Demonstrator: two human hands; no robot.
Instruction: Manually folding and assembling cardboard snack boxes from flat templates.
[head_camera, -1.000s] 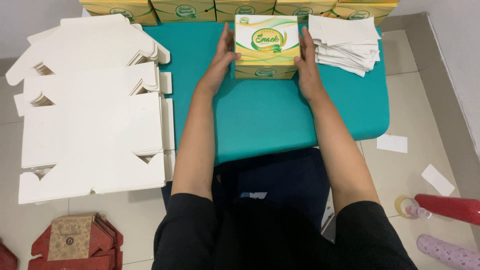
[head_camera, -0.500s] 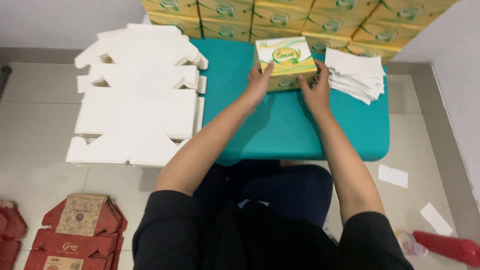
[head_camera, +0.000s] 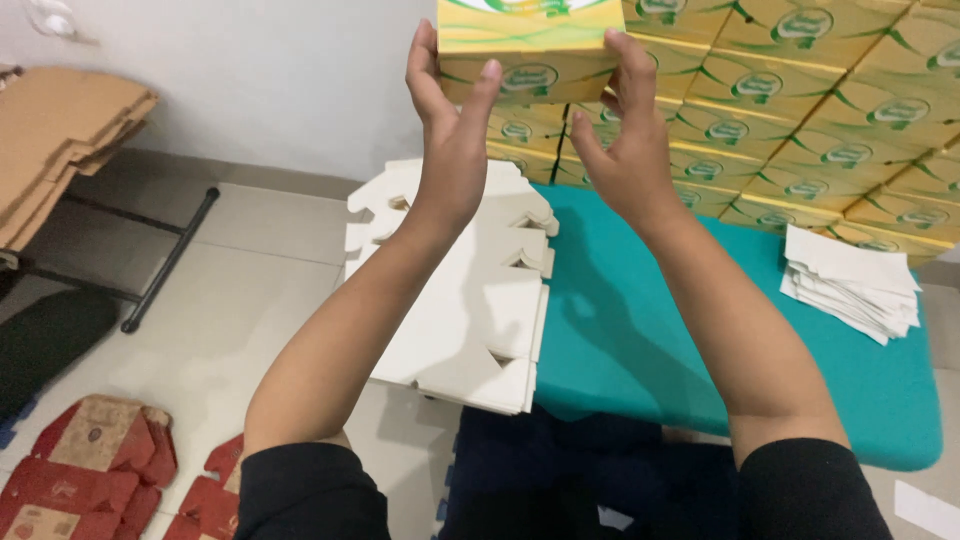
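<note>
A yellow and green carton (head_camera: 530, 45) is raised high in front of me, its top cut off by the frame's upper edge. My left hand (head_camera: 450, 130) presses its left side and my right hand (head_camera: 625, 135) presses its right side, both arms stretched up. Behind it rises a wall of stacked yellow and green cartons (head_camera: 800, 110). Below my arms lies the teal table (head_camera: 640, 340).
A pile of flat white box blanks (head_camera: 470, 300) lies at the table's left end. A stack of white paper sheets (head_camera: 850, 285) sits on the right. Red flattened cartons (head_camera: 95, 460) lie on the floor; brown cardboard sheets (head_camera: 55, 140) rest on a rack at left.
Both hands have lifted the yellow carton off the teal table and raised it up toward the stacked cartons at the back. My view has tilted upward and to the left.
</note>
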